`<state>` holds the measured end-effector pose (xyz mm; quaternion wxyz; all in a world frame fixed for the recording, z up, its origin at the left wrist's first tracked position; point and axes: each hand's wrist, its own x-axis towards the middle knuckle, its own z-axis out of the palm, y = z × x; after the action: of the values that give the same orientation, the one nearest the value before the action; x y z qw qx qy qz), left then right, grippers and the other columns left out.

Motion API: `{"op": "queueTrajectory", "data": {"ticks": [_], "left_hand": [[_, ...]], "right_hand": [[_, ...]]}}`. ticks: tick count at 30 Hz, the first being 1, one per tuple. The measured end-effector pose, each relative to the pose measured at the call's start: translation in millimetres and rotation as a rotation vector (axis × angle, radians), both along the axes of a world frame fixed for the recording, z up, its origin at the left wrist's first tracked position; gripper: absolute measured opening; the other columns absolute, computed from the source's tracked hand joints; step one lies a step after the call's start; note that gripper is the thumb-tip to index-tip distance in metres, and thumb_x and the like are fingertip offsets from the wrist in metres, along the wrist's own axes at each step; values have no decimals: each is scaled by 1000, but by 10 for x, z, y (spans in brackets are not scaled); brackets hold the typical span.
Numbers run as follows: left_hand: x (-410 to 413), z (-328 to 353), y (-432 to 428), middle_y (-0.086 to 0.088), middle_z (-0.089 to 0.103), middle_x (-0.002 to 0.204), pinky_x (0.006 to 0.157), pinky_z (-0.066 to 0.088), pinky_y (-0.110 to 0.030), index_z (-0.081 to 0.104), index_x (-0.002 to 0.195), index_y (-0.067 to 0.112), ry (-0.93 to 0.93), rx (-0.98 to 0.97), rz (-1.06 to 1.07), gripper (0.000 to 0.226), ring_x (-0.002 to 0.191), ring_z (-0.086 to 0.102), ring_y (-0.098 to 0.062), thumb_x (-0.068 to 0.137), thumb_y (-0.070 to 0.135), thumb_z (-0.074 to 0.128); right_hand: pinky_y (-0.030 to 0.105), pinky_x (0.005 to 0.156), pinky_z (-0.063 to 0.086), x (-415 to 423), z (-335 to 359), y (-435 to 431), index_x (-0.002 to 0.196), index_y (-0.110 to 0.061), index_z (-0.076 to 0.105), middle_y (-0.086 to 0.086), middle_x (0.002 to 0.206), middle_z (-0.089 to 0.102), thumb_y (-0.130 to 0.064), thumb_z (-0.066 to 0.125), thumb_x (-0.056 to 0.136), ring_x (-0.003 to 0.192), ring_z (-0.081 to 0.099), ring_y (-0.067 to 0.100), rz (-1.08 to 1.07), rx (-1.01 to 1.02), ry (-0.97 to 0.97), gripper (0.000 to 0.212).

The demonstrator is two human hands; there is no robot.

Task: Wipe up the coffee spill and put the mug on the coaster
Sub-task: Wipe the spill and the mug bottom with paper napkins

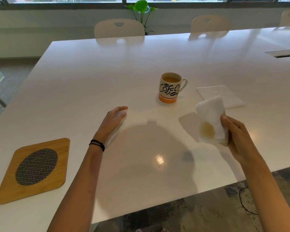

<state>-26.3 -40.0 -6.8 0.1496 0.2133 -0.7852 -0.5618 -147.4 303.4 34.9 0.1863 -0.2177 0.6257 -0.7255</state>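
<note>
A person looks down at a glossy white bench (140,67) with both bare arms reaching forward. The right hand (237,136) grips a folded white napkin (211,121), lifted off the surface and held upright; a yellow-brown coffee stain marks its lower part. The left hand (115,119) rests open on the bench, fingers relaxed and holding nothing, with a thin black bracelet (97,144) at the wrist.

A mug (170,87) printed with coffee lettering stands upright further back, between the two hands, its handle pointing right and milky coffee inside, fairly full. Just right of it, a second, clean napkin (231,96) lies flat. A square wooden coaster (7,190) with a dark woven oval centre sits near the left front edge, well apart from the mug.

No brown puddle shows on the bench now, though glare and shadow make thin film hard to rule out. The wiping seems nearly or fully done, and the mug is not yet on the coaster. To finish well, it would make sense to check the spot near the mug's base, pass a clean face of the napkin over it, then carry the mug level and slowly by its handle, since it could slop, and set it squarely on the woven centre.
</note>
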Motion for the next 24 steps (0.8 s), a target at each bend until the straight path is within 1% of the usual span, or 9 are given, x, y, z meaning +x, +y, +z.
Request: {"op": "queueTrajectory", "data": {"ticks": [2, 5, 8, 10, 12, 15, 18, 22, 24], "left_hand": [[-35, 63, 96, 2, 56, 126, 94, 37, -20, 56, 122, 19, 73, -39, -31, 27, 115, 51, -9, 96, 20, 46], [-113, 139, 359, -6, 58, 127, 100, 41, -25, 56, 122, 15, 135, 37, -144, 28, 119, 53, -14, 96, 15, 45], [-164, 165, 660, -8, 58, 122, 93, 44, -23, 52, 122, 11, 112, 109, -316, 28, 110, 56, -16, 97, 10, 41], [-172, 164, 823, -8, 60, 116, 89, 48, -26, 50, 124, 11, 101, 161, -419, 29, 102, 61, -15, 98, 12, 38], [-169, 163, 920, -7, 62, 111, 84, 53, -28, 50, 125, 11, 118, 213, -451, 30, 94, 65, -12, 98, 14, 36], [-164, 182, 964, -3, 65, 102, 72, 58, -26, 51, 123, 12, 165, 256, -413, 29, 85, 68, -9, 97, 15, 39], [-167, 203, 958, 3, 66, 96, 60, 58, -24, 55, 112, 20, 217, 253, -331, 22, 79, 68, -7, 94, 11, 47], [-170, 214, 950, 1, 67, 95, 57, 57, -23, 58, 104, 27, 278, 229, -258, 23, 82, 69, -9, 91, 8, 53], [-172, 215, 949, 2, 68, 96, 58, 57, -23, 58, 104, 28, 291, 224, -266, 25, 84, 70, -9, 90, 8, 55]], "right_hand": [[24, 59, 57, 49, -33, -73, 84, -19, 74, -3, 77, 74, -33, 49, 86, 72, 70, 12, -38, -7, -103, 29], [26, 57, 57, 150, -78, -225, 91, -15, 71, 1, 81, 75, -30, 48, 89, 74, 71, 15, -16, -64, -314, 27], [28, 59, 58, 259, -69, -399, 97, -12, 67, 2, 82, 75, -22, 48, 88, 75, 71, 15, 61, -120, -424, 23], [32, 60, 60, 317, -68, -513, 104, -11, 65, 3, 83, 74, -17, 51, 86, 75, 70, 16, 81, -76, -406, 24], [34, 56, 58, 368, -77, -609, 104, -17, 66, 1, 82, 74, -15, 53, 86, 74, 70, 16, 84, -4, -363, 22], [31, 56, 57, 420, -93, -708, 100, -25, 67, -4, 85, 74, -22, 58, 82, 77, 70, 13, 142, 47, -294, 20], [29, 58, 56, 439, -97, -768, 97, -29, 67, -9, 85, 73, -31, 60, 76, 80, 70, 11, 167, 71, -261, 23], [24, 61, 56, 420, -109, -809, 108, -31, 58, -13, 87, 72, -34, 63, 74, 85, 68, 9, 156, 80, -196, 34], [24, 61, 56, 406, -100, -816, 107, -32, 55, -13, 88, 72, -33, 65, 72, 86, 68, 10, 127, 76, -189, 36]]}}
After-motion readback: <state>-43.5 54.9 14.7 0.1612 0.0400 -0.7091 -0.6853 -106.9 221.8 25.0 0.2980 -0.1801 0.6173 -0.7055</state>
